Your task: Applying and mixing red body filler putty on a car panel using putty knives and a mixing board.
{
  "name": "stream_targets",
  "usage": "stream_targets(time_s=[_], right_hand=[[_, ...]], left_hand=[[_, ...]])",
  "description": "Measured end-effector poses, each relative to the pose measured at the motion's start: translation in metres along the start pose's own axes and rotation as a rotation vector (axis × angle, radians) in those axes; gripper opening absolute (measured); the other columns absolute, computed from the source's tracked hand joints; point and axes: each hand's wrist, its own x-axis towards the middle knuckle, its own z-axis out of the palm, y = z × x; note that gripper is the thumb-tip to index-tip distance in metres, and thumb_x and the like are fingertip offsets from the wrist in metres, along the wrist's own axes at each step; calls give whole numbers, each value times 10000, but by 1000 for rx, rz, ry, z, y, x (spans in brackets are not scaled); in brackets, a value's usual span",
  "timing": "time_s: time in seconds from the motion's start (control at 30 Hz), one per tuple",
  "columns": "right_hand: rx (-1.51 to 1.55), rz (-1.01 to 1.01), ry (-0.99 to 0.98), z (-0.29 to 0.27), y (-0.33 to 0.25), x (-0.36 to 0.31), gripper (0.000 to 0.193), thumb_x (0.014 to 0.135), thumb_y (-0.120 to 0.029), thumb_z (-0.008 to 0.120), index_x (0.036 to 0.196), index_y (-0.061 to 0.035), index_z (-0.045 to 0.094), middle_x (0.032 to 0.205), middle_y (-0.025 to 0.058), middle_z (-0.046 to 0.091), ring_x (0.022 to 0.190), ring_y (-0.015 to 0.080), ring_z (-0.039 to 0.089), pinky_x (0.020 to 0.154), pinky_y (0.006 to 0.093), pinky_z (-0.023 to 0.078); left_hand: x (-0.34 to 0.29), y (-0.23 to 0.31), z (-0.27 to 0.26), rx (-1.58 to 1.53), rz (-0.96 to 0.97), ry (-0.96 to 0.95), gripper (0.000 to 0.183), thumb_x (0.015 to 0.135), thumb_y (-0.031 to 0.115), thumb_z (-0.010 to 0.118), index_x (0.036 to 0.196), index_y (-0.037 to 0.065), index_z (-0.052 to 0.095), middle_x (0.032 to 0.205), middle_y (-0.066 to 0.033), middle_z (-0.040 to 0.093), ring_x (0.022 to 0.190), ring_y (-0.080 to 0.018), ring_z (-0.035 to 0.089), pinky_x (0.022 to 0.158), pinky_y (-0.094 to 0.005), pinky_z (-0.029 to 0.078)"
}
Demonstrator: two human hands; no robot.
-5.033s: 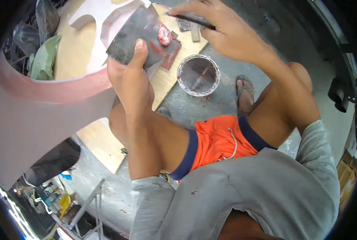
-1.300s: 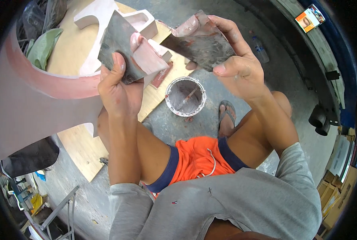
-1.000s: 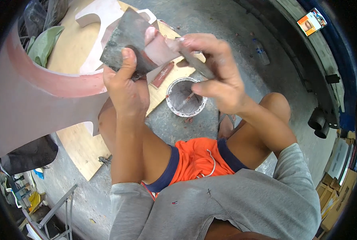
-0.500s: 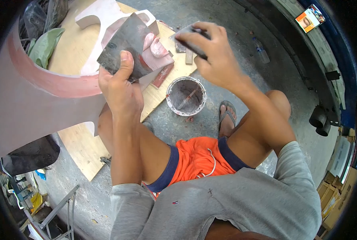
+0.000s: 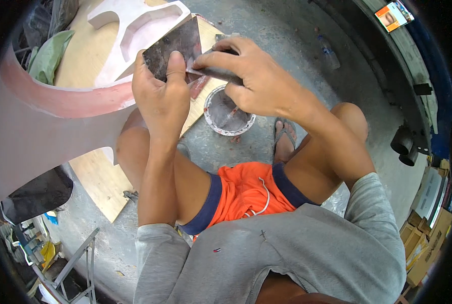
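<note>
My left hand (image 5: 162, 99) is closed around a dark, smeared flat plate (image 5: 166, 49), its thumb lying on the top face. In my right hand (image 5: 261, 78) is a dark flat spreader (image 5: 219, 73), gripped between fingers and thumb. The spreader's tip meets the plate's right edge, where a little pink paste (image 5: 190, 63) shows. Most of the paste is hidden. Below the hands stands a round bucket (image 5: 230, 133) with a smeared rim and a stick-like tool (image 5: 233, 112) inside. Beside the plate, a reddish block (image 5: 199, 87) lies on the plywood board (image 5: 94, 185).
A large grey curved panel (image 5: 43, 139) with a pink band (image 5: 79, 103) fills the left side. A white, cut-out shape (image 5: 127, 38) lies on the plywood. A plastic bottle (image 5: 328, 53) rests on the floor at right. A metal frame (image 5: 74, 261) stands lower left.
My right hand has come left and down, bringing the spreader onto the plate. My left hand has shifted slightly right, and the plate has turned, so the pink lump shows much less.
</note>
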Motion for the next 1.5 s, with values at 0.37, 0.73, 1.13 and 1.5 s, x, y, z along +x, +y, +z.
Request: stream_targets(time_s=[0.37,0.73,1.13,1.5], right_hand=[[-49,-68,-100,13,7,-17,507,749,-65,625,1227,-204,717,1287,205,593,1260,387,527,1041,512,451],[143,-369,236,15,8,3,637,657,-7,689,1245,-249,724,1356,129,502,1245,338,467,1064,442,356],[-303,-172,170,-21,24,8,535,710,-92,670,1241,-143,714,1259,205,534,1091,350,495,942,432,431],[-523,-287,-15,-44,-21,1,343,643,-166,726,977,-219,779,1240,0,628,938,219,498,766,390,352]], left_hand=[[22,1,-18,-290,-173,256,354,969,33,680,1277,-87,552,1162,-155,669,1026,-247,668,920,-385,551],[9,-26,-16,-907,-536,-51,370,1021,127,612,1341,-38,527,1250,-145,649,1131,-266,648,1000,-455,528],[11,-16,-40,-760,-470,-34,381,1003,73,617,1355,-16,500,1255,-121,629,1134,-260,643,979,-491,550],[4,-24,-7,-516,-577,-160,259,965,18,625,1207,-65,582,1055,-98,690,896,-176,672,724,-332,544]])
